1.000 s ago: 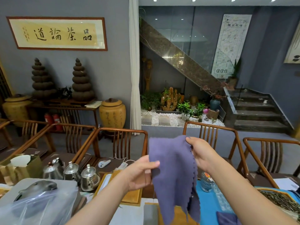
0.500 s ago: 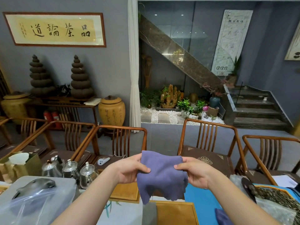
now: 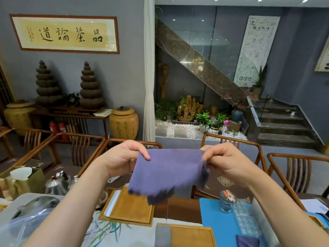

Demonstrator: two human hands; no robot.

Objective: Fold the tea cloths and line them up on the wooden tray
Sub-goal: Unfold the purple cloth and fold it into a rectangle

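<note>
1. The left hand [image 3: 122, 157] pinches the top left corner of the purple cloth [image 3: 167, 173] between thumb and forefinger; the other fingers curl loosely behind it. The grip takes only the corner, so a small slackening there would likely drop that side and undo the fold.
2. The cloth hangs in the air between both hands, its top edge pulled fairly straight, its scalloped lower edge loose and uneven, with one bottom corner sagging lower than the rest. It looks doubled over, though the layers are hard to separate by sight. If the edges are not matched before it is laid down, the fold will likely come out crooked.
3. The right hand [image 3: 226, 161] holds the top right corner, fingertips pressed together on the fabric, which bunches and blurs there; the exact pinch cannot be told. Bunching on this side could set a wrinkle into the fold.
4. Below the cloth, well apart from it, a wooden tray [image 3: 194, 236] lies at the near edge of the table with a grey cloth [image 3: 162, 235] on its left end. Lowering the purple cloth carelessly could land it on top of the grey one rather than beside it, spoiling the row.
5. A second purple cloth [image 3: 247, 241] lies on the blue mat [image 3: 208, 211], right of the tray.
</note>
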